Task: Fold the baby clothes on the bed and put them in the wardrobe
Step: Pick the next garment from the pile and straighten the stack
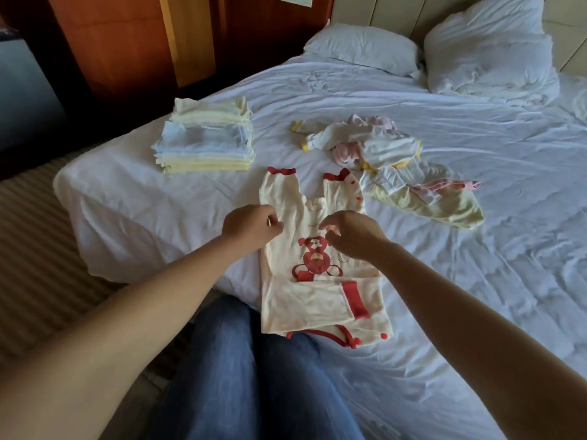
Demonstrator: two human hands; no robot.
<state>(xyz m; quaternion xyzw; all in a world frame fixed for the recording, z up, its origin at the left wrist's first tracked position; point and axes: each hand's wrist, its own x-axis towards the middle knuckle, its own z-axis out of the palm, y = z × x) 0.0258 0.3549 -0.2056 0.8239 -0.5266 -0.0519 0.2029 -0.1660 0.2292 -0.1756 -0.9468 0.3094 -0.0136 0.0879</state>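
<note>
Curled left hand at bear-print romper's edge, grip unclear; hung right hand loosely curled, empty. Worked over rumpled white bedsheet; folded stack beyond left hand, wood panelling behind.

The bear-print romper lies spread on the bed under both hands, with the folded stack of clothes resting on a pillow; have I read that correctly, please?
Not quite: the head view shows the folded stack of clothes resting on the bed near its left edge, not on a pillow. The rest holds: the bear-print romper lies spread on the bed under the left hand and right hand.
</note>
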